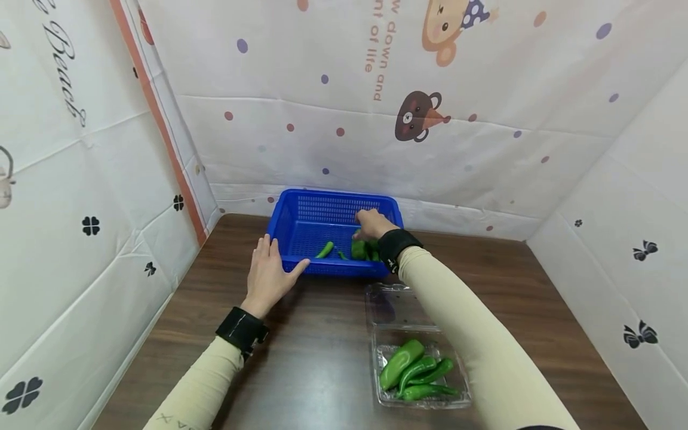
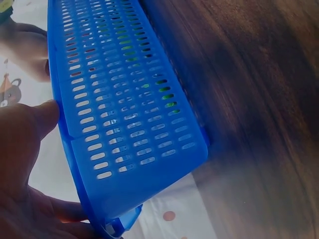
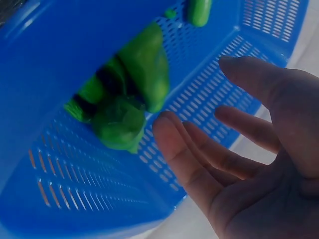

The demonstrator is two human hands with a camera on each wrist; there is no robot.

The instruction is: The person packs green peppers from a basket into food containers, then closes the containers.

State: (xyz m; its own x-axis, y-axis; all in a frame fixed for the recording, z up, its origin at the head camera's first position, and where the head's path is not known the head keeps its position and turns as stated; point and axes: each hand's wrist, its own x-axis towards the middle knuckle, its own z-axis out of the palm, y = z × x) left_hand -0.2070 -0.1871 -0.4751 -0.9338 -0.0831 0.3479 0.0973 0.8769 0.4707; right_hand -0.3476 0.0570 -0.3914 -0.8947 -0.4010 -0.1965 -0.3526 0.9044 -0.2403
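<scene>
Nearest the head camera, two cream sleeves with black wrist bands reach forward over a dark wood-grain tabletop [image 1: 322,358]. Beyond the hands, at the far edge of that tabletop, sits a blue perforated plastic basket [image 1: 301,236], backed by white sheeting printed with dots and cartoon bears. Under the right forearm, on the near side of the basket, lies a clear plastic clamshell tray [image 1: 384,310] with its lid folded open toward the basket; four or so long green peppers [image 1: 414,373] lie together in its near half. The left hand [image 1: 267,276] rests flat on the tabletop against the basket's near left corner, fingers straight and relaxed, thumb stretched along the front wall; the left wrist view shows the thumb [image 2: 42,117] touching the rim of the slotted wall [image 2: 129,124]. The right hand [image 1: 372,224] is inside the basket on its right side, and the right wrist view shows it with fingers [image 3: 184,159] spread and loose, holding nothing, just beside a cluster of green peppers [image 3: 132,94] lying on the basket floor by the near wall. One smaller green pepper [image 1: 325,249] lies apart, to the left of that hand, between the two hands.
</scene>
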